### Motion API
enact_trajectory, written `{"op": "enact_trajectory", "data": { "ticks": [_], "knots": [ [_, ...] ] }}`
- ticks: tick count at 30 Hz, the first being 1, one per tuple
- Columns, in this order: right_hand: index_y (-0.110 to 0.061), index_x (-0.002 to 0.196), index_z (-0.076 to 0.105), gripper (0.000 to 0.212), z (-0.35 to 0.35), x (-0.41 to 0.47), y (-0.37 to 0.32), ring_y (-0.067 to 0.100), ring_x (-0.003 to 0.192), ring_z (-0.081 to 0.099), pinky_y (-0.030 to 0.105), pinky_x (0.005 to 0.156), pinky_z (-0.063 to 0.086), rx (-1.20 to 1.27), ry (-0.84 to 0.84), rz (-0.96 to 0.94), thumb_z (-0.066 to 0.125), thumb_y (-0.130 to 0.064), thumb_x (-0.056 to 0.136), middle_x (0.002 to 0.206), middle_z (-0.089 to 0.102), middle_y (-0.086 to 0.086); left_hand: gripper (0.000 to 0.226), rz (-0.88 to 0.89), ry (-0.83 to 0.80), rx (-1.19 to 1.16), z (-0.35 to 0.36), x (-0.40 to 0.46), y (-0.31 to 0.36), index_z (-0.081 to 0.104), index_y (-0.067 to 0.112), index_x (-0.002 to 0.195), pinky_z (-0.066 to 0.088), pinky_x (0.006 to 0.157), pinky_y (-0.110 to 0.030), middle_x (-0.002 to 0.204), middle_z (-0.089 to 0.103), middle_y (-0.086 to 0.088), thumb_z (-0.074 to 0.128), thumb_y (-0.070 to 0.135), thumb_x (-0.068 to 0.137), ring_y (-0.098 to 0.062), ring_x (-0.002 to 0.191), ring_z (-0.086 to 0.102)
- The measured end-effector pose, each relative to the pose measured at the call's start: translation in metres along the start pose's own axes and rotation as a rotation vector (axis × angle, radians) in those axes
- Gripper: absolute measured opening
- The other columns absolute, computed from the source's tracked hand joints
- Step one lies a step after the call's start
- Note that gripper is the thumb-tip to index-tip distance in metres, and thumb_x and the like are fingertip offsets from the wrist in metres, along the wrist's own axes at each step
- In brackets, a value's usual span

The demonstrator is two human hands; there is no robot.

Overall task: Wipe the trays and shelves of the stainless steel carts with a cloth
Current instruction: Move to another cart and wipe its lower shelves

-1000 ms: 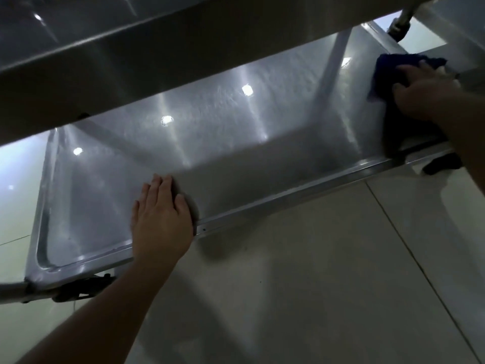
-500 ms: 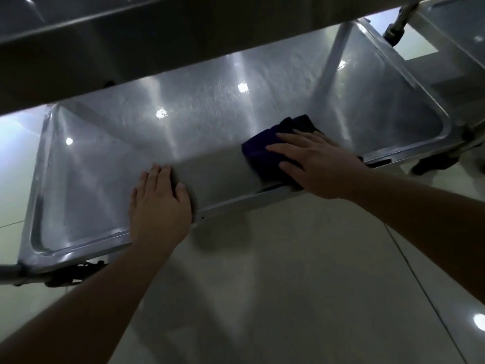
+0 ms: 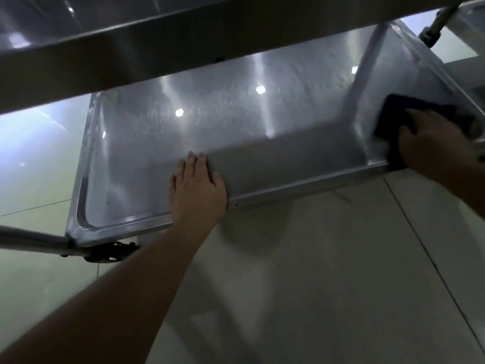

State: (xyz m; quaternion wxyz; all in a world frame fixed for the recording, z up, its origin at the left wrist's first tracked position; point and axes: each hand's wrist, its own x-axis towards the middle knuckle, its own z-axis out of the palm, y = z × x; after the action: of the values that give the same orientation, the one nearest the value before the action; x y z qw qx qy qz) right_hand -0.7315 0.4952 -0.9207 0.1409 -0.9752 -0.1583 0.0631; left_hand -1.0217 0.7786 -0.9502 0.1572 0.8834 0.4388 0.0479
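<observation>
The cart's bottom stainless steel tray point(image 3: 301, 187) fills the middle of the head view, shiny with ceiling light reflections. A dark blue cloth point(image 3: 401, 114) lies at the tray's right end, near its front right corner. My right hand point(image 3: 435, 145) presses flat on the cloth, fingers straight, partly cut off by the frame's right edge. My left hand point(image 3: 196, 190) rests flat on the tray's front rim, fingers straight and reaching into the tray.
The upper tray's edge point(image 3: 157, 51) hangs across the top of the view, close above. A caster wheel point(image 3: 110, 252) and a cart leg point(image 3: 29, 237) sit at the lower left. Another upright post point(image 3: 435, 24) stands at the top right. Pale tiled floor point(image 3: 315, 285) lies below.
My right hand slid the cloth from the tray's front middle back to its right end. The left hand stayed on the front rim. The view shifted left.
</observation>
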Motion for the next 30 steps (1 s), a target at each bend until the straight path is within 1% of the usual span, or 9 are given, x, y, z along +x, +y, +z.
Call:
{"op": "enact_trajectory", "data": {
  "ticks": [3, 5, 9, 11, 13, 17, 24, 27, 30],
  "knots": [
    [-0.019, 0.153, 0.046, 0.051, 0.018, -0.052, -0.057, 0.045, 0.14, 0.043, 0.048, 0.118, 0.031, -0.051, -0.038, -0.23, 0.046, -0.035, 0.104, 0.159, 0.041, 0.019, 0.058, -0.009, -0.049, -0.032, -0.005, 0.003, -0.001, 0.031, 0.021, 0.159, 0.008, 0.128, -0.044, 0.171, 0.02, -0.003, 0.039, 0.038, 0.105, -0.025, 0.158, 0.013],
    [-0.029, 0.158, 0.037, 0.053, 0.032, -0.077, -0.088, 0.038, 0.15, 0.031, 0.046, 0.123, 0.023, -0.052, -0.121, -0.338, 0.044, -0.04, 0.106, 0.167, 0.03, 0.009, 0.058, 0.0, -0.122, -0.058, -0.012, 0.009, -0.004, 0.032, 0.018, 0.159, 0.009, 0.128, -0.044, 0.17, 0.02, -0.006, 0.041, 0.038, 0.104, -0.027, 0.157, 0.014],
    [-0.037, 0.162, 0.022, 0.058, 0.048, -0.109, -0.134, 0.029, 0.158, 0.015, 0.045, 0.126, 0.014, -0.065, -0.241, -0.505, 0.033, -0.051, 0.106, 0.172, 0.016, -0.002, 0.058, 0.061, -0.249, -0.187, -0.039, 0.019, -0.014, 0.049, 0.01, 0.145, 0.028, 0.121, -0.045, 0.154, 0.045, -0.013, 0.04, 0.041, 0.097, -0.032, 0.143, 0.038],
    [-0.038, 0.162, 0.019, 0.06, 0.054, -0.121, -0.15, 0.028, 0.159, 0.011, 0.045, 0.127, 0.012, -0.073, -0.262, -0.567, 0.03, -0.056, 0.105, 0.173, 0.012, -0.003, 0.048, 0.06, -0.245, -0.24, -0.052, 0.015, -0.025, 0.048, 0.011, 0.148, 0.028, 0.122, -0.04, 0.156, 0.043, -0.009, 0.046, 0.031, 0.104, -0.028, 0.144, 0.039],
    [-0.038, 0.162, 0.017, 0.064, 0.058, -0.129, -0.164, 0.027, 0.159, 0.01, 0.043, 0.127, 0.01, -0.091, -0.28, -0.612, 0.029, -0.06, 0.104, 0.173, 0.011, -0.004, 0.047, 0.05, -0.229, -0.25, -0.065, 0.006, -0.039, 0.044, 0.013, 0.152, 0.027, 0.121, -0.034, 0.159, 0.04, -0.007, 0.047, 0.026, 0.107, -0.026, 0.145, 0.039],
    [-0.04, 0.163, 0.015, 0.072, 0.064, -0.144, -0.189, 0.026, 0.159, 0.008, 0.042, 0.127, 0.008, -0.128, -0.299, -0.682, 0.032, -0.07, 0.1, 0.173, 0.007, -0.006, 0.045, 0.033, -0.197, -0.298, -0.087, -0.023, -0.071, 0.042, 0.017, 0.153, 0.027, 0.107, -0.022, 0.157, 0.041, -0.004, 0.043, 0.025, 0.109, -0.02, 0.141, 0.041],
    [-0.044, 0.163, 0.001, 0.079, 0.081, -0.171, -0.242, 0.025, 0.16, 0.002, 0.037, 0.125, 0.0, -0.148, -0.344, -0.81, 0.028, -0.076, 0.096, 0.173, -0.001, -0.006, 0.047, 0.007, -0.137, -0.289, -0.095, -0.054, -0.108, 0.037, 0.023, 0.155, 0.03, 0.102, -0.027, 0.159, 0.038, 0.001, 0.041, 0.032, 0.11, -0.018, 0.14, 0.042],
    [-0.042, 0.163, -0.001, 0.081, 0.091, -0.181, -0.262, 0.024, 0.16, 0.0, 0.036, 0.124, -0.002, -0.171, -0.343, -0.892, 0.034, -0.074, 0.097, 0.174, -0.002, -0.005, 0.047, 0.017, -0.114, -0.28, -0.096, -0.054, -0.114, 0.037, 0.022, 0.155, 0.031, 0.106, -0.028, 0.159, 0.038, 0.001, 0.041, 0.029, 0.109, -0.02, 0.143, 0.039],
    [-0.04, 0.163, -0.009, 0.09, 0.096, -0.18, -0.266, 0.025, 0.159, -0.001, 0.038, 0.126, 0.002, -0.208, -0.369, -0.957, 0.046, -0.066, 0.096, 0.174, -0.005, -0.002, 0.048, 0.037, -0.115, -0.272, -0.098, -0.052, -0.115, 0.037, 0.021, 0.155, 0.036, 0.112, -0.036, 0.158, 0.04, -0.001, 0.042, 0.027, 0.107, -0.022, 0.143, 0.04]
  ]
}}
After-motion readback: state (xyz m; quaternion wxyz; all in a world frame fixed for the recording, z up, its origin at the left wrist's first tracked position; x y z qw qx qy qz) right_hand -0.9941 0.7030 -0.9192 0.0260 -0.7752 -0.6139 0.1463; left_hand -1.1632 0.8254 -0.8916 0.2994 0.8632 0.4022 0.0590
